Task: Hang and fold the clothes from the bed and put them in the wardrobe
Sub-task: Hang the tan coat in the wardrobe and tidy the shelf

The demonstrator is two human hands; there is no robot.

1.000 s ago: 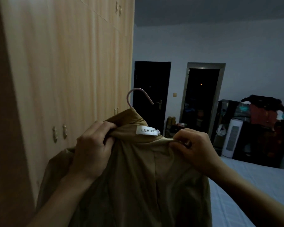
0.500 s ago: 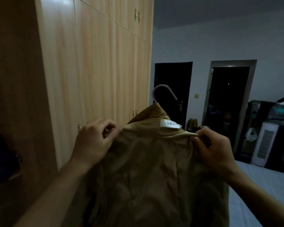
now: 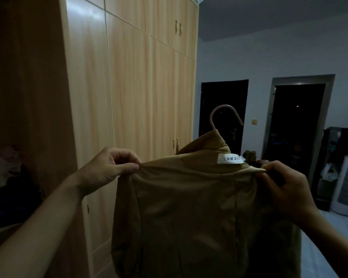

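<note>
Up close, a tan jacket (image 3: 199, 207) hangs on a pink hanger (image 3: 225, 115), held up in front of a tall light-wood wardrobe (image 3: 133, 87). The left hand (image 3: 111, 169) pinches the jacket's left shoulder between thumb and curled fingers. The right hand (image 3: 285, 189) grips the right shoulder near the collar, fingers curled over the fabric. A white label (image 3: 231, 159) shows inside the neck. The wardrobe's doors behind the jacket are closed; an open section at far left is dark. A pale bed (image 3: 329, 237) lies at lower right.
</note>
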